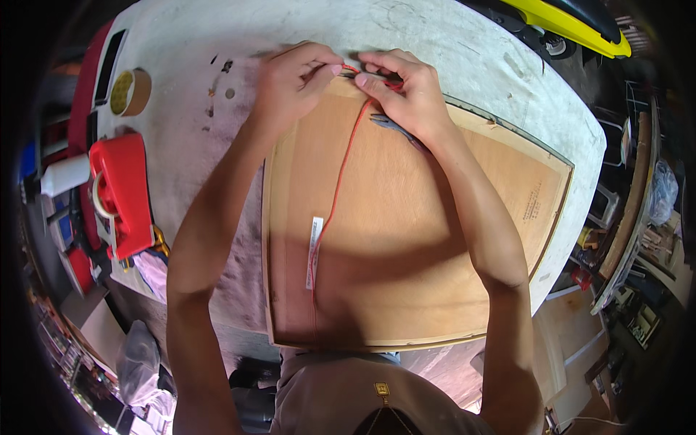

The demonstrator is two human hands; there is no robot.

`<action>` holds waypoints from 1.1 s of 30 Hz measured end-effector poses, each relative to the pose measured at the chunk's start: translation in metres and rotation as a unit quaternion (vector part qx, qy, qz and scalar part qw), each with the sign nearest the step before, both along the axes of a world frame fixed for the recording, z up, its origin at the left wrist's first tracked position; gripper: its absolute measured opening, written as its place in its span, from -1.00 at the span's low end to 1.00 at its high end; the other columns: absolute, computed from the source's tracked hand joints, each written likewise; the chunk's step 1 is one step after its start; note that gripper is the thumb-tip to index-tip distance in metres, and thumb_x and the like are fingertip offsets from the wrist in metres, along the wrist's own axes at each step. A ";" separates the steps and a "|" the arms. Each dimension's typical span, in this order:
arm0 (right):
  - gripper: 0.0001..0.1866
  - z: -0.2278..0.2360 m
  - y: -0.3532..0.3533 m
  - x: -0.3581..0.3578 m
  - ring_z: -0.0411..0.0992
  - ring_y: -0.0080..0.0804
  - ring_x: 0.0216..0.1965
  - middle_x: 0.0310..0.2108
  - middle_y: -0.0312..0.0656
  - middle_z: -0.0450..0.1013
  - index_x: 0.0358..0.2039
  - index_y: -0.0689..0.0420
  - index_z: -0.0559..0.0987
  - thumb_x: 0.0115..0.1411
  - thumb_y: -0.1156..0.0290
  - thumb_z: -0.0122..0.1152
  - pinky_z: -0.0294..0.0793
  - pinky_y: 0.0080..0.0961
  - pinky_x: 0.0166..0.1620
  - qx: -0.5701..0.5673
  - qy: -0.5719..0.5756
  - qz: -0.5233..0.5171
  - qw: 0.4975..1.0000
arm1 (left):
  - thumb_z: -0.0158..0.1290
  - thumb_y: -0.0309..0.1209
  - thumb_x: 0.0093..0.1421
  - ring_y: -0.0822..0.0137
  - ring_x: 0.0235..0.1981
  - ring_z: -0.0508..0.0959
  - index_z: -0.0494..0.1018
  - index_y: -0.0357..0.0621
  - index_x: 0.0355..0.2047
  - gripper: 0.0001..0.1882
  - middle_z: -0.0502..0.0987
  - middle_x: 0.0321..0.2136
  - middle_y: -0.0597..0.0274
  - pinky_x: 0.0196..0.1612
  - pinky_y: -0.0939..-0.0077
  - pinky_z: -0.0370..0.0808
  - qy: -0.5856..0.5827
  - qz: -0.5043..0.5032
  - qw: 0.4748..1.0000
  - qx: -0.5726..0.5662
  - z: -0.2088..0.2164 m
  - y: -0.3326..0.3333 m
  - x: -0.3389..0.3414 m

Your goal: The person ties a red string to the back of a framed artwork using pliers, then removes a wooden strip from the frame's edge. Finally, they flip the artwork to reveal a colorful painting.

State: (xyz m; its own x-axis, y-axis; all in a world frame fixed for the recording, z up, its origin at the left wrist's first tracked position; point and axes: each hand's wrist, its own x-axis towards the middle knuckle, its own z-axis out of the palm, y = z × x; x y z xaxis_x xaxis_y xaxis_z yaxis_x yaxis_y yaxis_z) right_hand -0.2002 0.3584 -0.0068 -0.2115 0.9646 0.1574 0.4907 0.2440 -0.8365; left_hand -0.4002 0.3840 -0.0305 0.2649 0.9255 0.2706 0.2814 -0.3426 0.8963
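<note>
A wooden panel with a raised frame (pixel 406 196), seen from its back, lies on the cloth-covered table. Near its far edge, my left hand (pixel 293 80) pinches a thin red cord (pixel 341 172) between thumb and fingers. Close beside it, my right hand (pixel 409 90) is closed on a gathered bit of the same cord. A short stretch spans the gap between my fingertips. From my right hand the cord trails down across the panel toward my body, passing a white paper strip (pixel 314 254). Dark-handled pliers (pixel 395 129) lie on the panel, partly beneath my right hand and wrist.
At the table's left stand a red tape dispenser (pixel 130 192) and a roll of brown tape (pixel 133 93), with a white bottle (pixel 65 175) beside them. A coin-like disc (pixel 230 93) lies on the cloth. Beyond the right edge is a shelf of wooden scraps (pixel 623 196).
</note>
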 end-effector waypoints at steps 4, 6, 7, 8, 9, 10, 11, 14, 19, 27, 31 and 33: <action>-0.74 0.002 0.011 -0.010 0.39 -0.44 -0.22 -0.33 -0.24 0.52 -0.17 0.20 0.67 0.15 0.37 0.35 0.41 -0.54 -0.18 -0.043 0.045 0.028 0.998 | 0.19 -0.66 0.12 0.56 -0.35 0.56 0.57 -0.29 -0.31 -0.88 0.62 -0.29 0.19 -0.32 0.69 0.49 -0.209 -0.015 0.976 -0.066 0.001 -0.003 -0.002; -0.76 0.006 0.012 -0.016 0.37 -0.45 -0.25 -0.35 -0.23 0.53 -0.20 0.21 0.67 0.14 0.38 0.36 0.40 -0.54 -0.21 -0.066 0.062 0.026 0.996 | 0.16 -0.70 0.14 0.50 -0.29 0.58 0.59 -0.30 -0.28 -0.86 0.60 -0.26 0.14 -0.29 0.70 0.51 -0.214 -0.015 0.973 -0.081 0.004 -0.003 -0.007; -0.77 0.007 0.013 -0.019 0.37 -0.45 -0.27 -0.36 -0.23 0.54 -0.22 0.22 0.68 0.13 0.40 0.37 0.39 -0.54 -0.22 -0.062 0.066 0.020 0.996 | 0.18 -0.69 0.13 0.51 -0.29 0.58 0.59 -0.30 -0.28 -0.86 0.60 -0.26 0.14 -0.30 0.71 0.50 -0.174 -0.003 0.982 -0.073 0.005 -0.002 -0.010; -0.78 0.006 0.014 -0.021 0.36 -0.45 -0.29 -0.37 -0.22 0.54 -0.24 0.22 0.68 0.12 0.41 0.38 0.39 -0.54 -0.23 -0.059 0.070 0.015 0.996 | 0.19 -0.68 0.12 0.51 -0.30 0.58 0.60 -0.29 -0.29 -0.86 0.60 -0.26 0.15 -0.31 0.73 0.49 -0.133 0.010 0.989 -0.065 0.005 -0.001 -0.012; -0.80 0.002 0.015 -0.022 0.37 -0.45 -0.30 -0.38 -0.21 0.55 -0.26 0.22 0.69 0.11 0.43 0.38 0.39 -0.54 -0.23 -0.040 0.070 0.004 0.997 | 0.21 -0.66 0.11 0.51 -0.30 0.57 0.61 -0.29 -0.29 -0.85 0.60 -0.26 0.15 -0.33 0.74 0.47 -0.092 0.022 0.994 -0.056 0.006 0.001 -0.014; -0.82 -0.003 0.015 -0.023 0.38 -0.45 -0.31 -0.40 -0.21 0.55 -0.28 0.22 0.70 0.09 0.45 0.38 0.39 -0.54 -0.23 -0.021 0.069 -0.005 0.997 | 0.22 -0.65 0.10 0.52 -0.32 0.57 0.61 -0.29 -0.29 -0.85 0.60 -0.26 0.16 -0.33 0.74 0.46 -0.058 0.027 0.998 -0.017 0.009 0.003 -0.014; -0.84 -0.007 0.015 -0.024 0.39 -0.44 -0.32 -0.41 -0.21 0.56 -0.30 0.22 0.70 0.08 0.48 0.39 0.40 -0.54 -0.23 -0.002 0.068 -0.015 0.998 | 0.24 -0.64 0.09 0.52 -0.34 0.56 0.62 -0.29 -0.29 -0.84 0.60 -0.26 0.18 -0.34 0.73 0.45 -0.023 0.032 0.999 0.021 0.012 0.006 -0.014; -0.86 -0.011 0.016 -0.035 0.41 -0.35 -0.44 -0.54 -0.24 0.52 -0.39 0.15 0.70 -0.03 0.49 0.38 0.37 -0.43 -0.30 0.030 0.120 -0.064 0.990 | 0.26 -0.58 0.03 0.42 -0.38 0.59 0.64 -0.24 -0.30 -0.82 0.61 -0.36 0.17 -0.33 0.65 0.48 0.024 0.042 0.999 0.019 0.022 0.004 -0.014; -0.89 -0.009 0.014 -0.038 0.42 -0.40 -0.42 -0.52 -0.31 0.53 -0.46 0.12 0.69 -0.08 0.47 0.40 0.27 -0.47 -0.29 0.154 0.006 -0.079 0.985 | 0.25 -0.55 0.01 0.35 -0.48 0.59 0.63 -0.21 -0.37 -0.87 0.60 -0.44 0.18 -0.33 0.55 0.50 0.102 0.056 0.989 0.092 0.032 0.002 -0.018; -0.89 -0.011 0.008 -0.041 0.43 -0.43 -0.42 -0.50 -0.32 0.54 -0.47 0.10 0.69 -0.08 0.46 0.41 0.26 -0.48 -0.26 0.226 -0.050 -0.089 0.969 | 0.21 -0.58 0.06 0.59 -0.45 0.57 0.60 -0.28 -0.38 -0.91 0.61 -0.52 0.30 -0.40 0.70 0.44 0.084 0.055 0.994 -0.046 0.045 -0.003 -0.008; -0.89 -0.011 0.010 -0.040 0.46 -0.44 -0.43 -0.49 -0.29 0.56 -0.46 0.12 0.70 -0.07 0.47 0.44 0.30 -0.51 -0.24 0.186 0.001 -0.100 0.978 | 0.19 -0.55 0.04 0.44 -0.49 0.62 0.57 -0.25 -0.42 -0.93 0.61 -0.54 0.20 -0.40 0.61 0.52 0.034 0.016 0.999 -0.024 0.031 0.010 -0.009; -0.89 -0.010 0.011 -0.040 0.48 -0.43 -0.42 -0.48 -0.27 0.58 -0.44 0.14 0.71 -0.05 0.48 0.45 0.33 -0.51 -0.22 0.147 0.040 -0.102 0.983 | 0.17 -0.60 0.08 0.56 -0.45 0.57 0.57 -0.30 -0.37 -0.92 0.62 -0.50 0.27 -0.38 0.65 0.48 0.027 -0.023 0.999 0.007 0.026 0.015 -0.013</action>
